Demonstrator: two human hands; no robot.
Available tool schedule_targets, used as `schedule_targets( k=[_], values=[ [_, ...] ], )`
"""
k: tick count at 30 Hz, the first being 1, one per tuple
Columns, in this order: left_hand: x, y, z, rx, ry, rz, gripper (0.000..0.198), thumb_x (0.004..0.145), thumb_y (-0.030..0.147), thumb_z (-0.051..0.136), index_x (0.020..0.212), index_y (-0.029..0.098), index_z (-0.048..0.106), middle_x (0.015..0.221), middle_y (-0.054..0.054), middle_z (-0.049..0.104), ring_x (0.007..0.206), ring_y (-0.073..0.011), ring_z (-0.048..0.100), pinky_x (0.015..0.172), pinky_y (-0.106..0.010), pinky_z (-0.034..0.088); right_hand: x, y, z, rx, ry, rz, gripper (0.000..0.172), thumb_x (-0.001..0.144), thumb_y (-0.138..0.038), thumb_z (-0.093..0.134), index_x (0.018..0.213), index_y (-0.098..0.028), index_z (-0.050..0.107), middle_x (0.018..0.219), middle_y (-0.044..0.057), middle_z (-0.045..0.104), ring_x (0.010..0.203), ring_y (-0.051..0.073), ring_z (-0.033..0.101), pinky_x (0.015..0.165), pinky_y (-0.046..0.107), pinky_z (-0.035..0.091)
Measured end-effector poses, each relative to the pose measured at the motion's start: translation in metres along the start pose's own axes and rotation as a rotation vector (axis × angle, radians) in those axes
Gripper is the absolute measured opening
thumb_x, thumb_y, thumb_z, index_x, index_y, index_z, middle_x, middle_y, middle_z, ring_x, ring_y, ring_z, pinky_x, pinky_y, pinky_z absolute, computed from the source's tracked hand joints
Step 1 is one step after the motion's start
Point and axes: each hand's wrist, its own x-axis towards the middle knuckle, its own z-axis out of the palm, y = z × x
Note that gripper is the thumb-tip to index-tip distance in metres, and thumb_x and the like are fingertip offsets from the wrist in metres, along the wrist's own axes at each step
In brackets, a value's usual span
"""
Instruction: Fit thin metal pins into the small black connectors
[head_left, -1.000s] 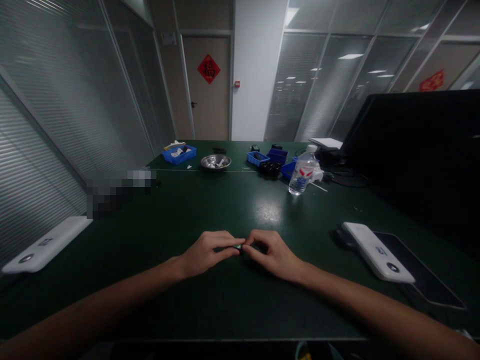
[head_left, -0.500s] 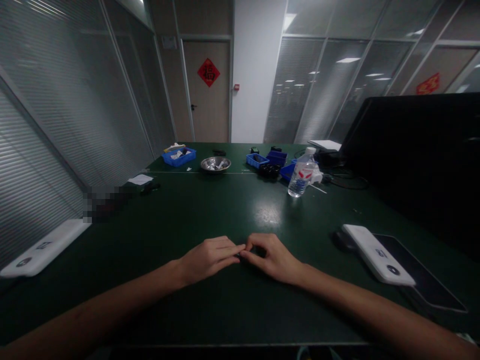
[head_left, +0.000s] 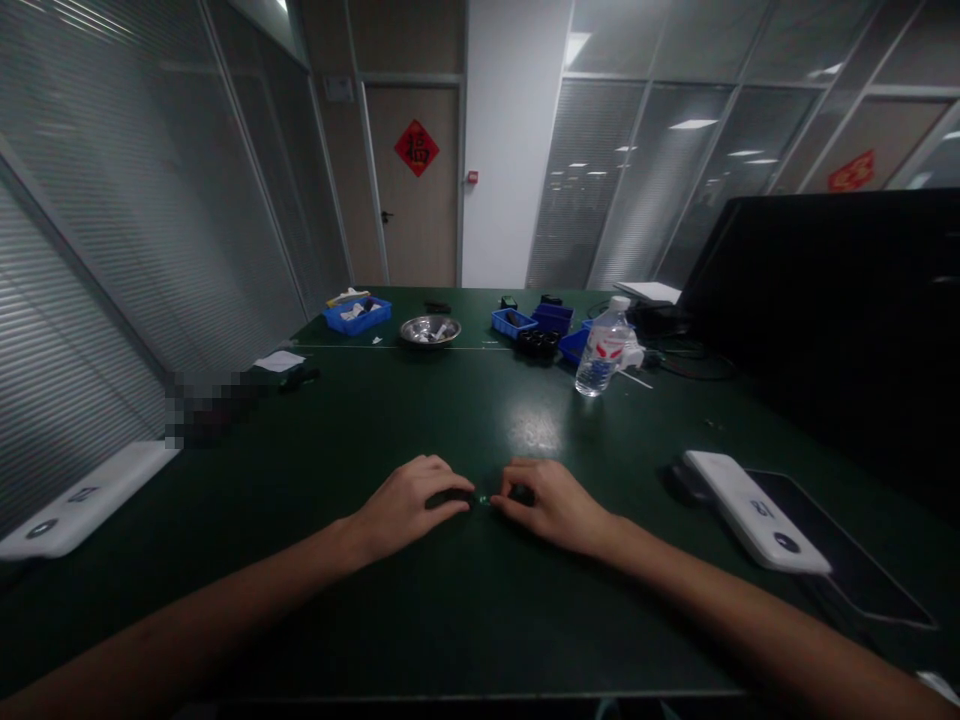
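Near the front middle of the dark green table, my left hand (head_left: 416, 508) and my right hand (head_left: 553, 505) face each other with a narrow gap between their fingertips. A tiny greenish, glinting piece (head_left: 484, 499) shows in that gap, right by the tips of my right thumb and index finger. My right fingers curl into a pinch there. On the left, thumb and index finger come close together at their tips, with something dark and too small to name between them.
A clear water bottle (head_left: 602, 348) stands ahead on the right. White power banks (head_left: 757, 510) lie at both sides, one on a dark tablet-like slab (head_left: 832, 560). Farther back are a metal bowl (head_left: 430, 332), blue trays (head_left: 358, 316) and a black monitor (head_left: 832, 330).
My hands have drawn slightly apart; their fingertips met before and now leave a gap. The left fingers, earlier stretched out straighter, are now curved, and the tiny glinting piece shows between the hands.
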Motion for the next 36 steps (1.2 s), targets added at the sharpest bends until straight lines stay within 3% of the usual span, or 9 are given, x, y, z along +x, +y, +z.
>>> schedule_targets(
  k=[9, 21, 29, 36],
  values=[
    [0.003, 0.000, 0.001, 0.034, 0.021, 0.076, 0.027, 0.100, 0.023, 0.062, 0.125, 0.023, 0.068, 0.119, -0.005, 0.072, 0.113, -0.0225, 0.063, 0.098, -0.040, 0.050, -0.001, -0.008, 0.000, -0.114, -0.057, 0.049, 0.020, 0.095, -0.038, 0.069, 0.087, -0.020, 0.069, 0.089, 0.002, 0.066, 0.071, 0.014, 0.057, 0.061, 0.025, 0.036],
    [0.001, 0.003, 0.001, 0.045, 0.013, 0.070, 0.027, 0.101, 0.023, 0.061, 0.127, 0.023, 0.067, 0.121, -0.005, 0.071, 0.113, -0.0227, 0.063, 0.098, -0.041, 0.050, -0.002, 0.001, -0.001, -0.199, -0.048, 0.052, 0.040, 0.095, -0.060, 0.065, 0.088, -0.020, 0.069, 0.087, 0.003, 0.065, 0.068, 0.015, 0.058, 0.057, 0.027, 0.032],
    [-0.001, -0.003, 0.002, 0.077, 0.061, -0.021, 0.034, 0.098, 0.021, 0.062, 0.133, 0.024, 0.063, 0.128, -0.006, 0.069, 0.117, -0.0234, 0.063, 0.102, -0.044, 0.051, 0.004, 0.024, -0.005, -0.268, 0.078, 0.147, 0.027, 0.105, -0.040, 0.052, 0.096, -0.019, 0.065, 0.094, 0.006, 0.064, 0.072, 0.016, 0.059, 0.062, 0.027, 0.040],
    [0.001, 0.001, 0.000, 0.094, 0.047, -0.056, 0.040, 0.097, 0.021, 0.061, 0.137, 0.023, 0.060, 0.131, -0.007, 0.067, 0.119, -0.0246, 0.062, 0.104, -0.047, 0.050, 0.005, 0.021, -0.003, -0.246, 0.073, 0.176, 0.021, 0.104, -0.036, 0.054, 0.099, -0.019, 0.064, 0.098, 0.007, 0.064, 0.075, 0.018, 0.062, 0.064, 0.027, 0.043]
  ],
)
